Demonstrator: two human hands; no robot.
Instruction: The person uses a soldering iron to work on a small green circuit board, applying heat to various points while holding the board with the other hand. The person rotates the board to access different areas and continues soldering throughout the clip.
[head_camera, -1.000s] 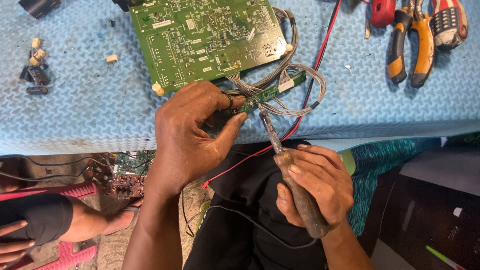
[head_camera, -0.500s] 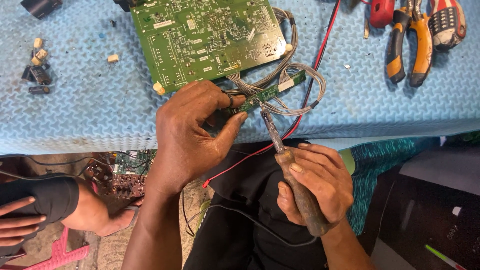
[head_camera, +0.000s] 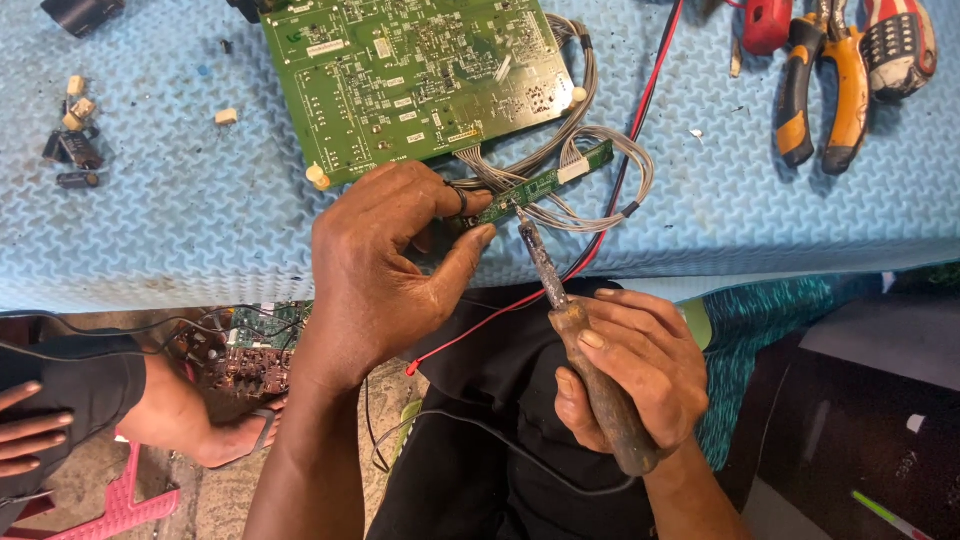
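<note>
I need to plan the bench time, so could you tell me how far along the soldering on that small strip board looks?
Done: the large green board lies on the blue mat, wires attached. In hand: the left hand pinches the small strip board while the right hand puts the soldering iron tip to it. Left: I cannot tell how many joints remain; pliers lie unused.

Small white rectangular labels (head_camera: 381, 47) on green circuit board (head_camera: 420, 85)
</note>
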